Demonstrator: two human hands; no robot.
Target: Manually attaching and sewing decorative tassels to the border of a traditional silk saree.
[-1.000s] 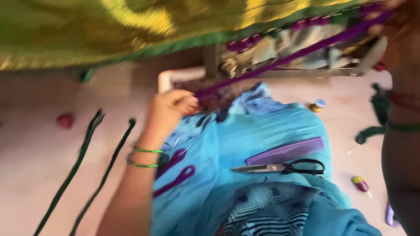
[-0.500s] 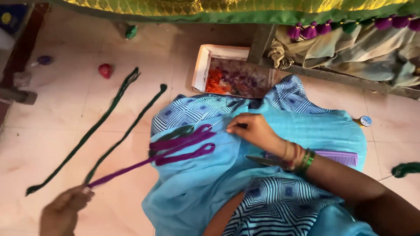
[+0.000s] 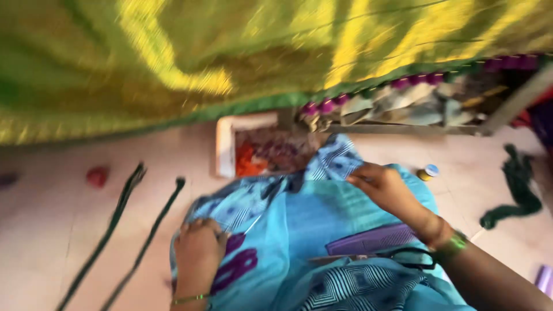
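Two dark green cords point(image 3: 124, 222) on the tiled floor. Our left hand point(image 3: 199, 250) closed over purple looped thread point(image 3: 235, 266) on the blue printed lap cloth point(image 3: 299, 230). Lilac plastic comb point(image 3: 371, 239), black-handled scissors point(image 3: 403, 257). Our right hand point(image 3: 385, 187) pinches that cloth's edge; hands apart.

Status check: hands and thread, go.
Left hand down on purple thread in lap. Right hand pinching blue cloth. Comb and scissors under right wrist.
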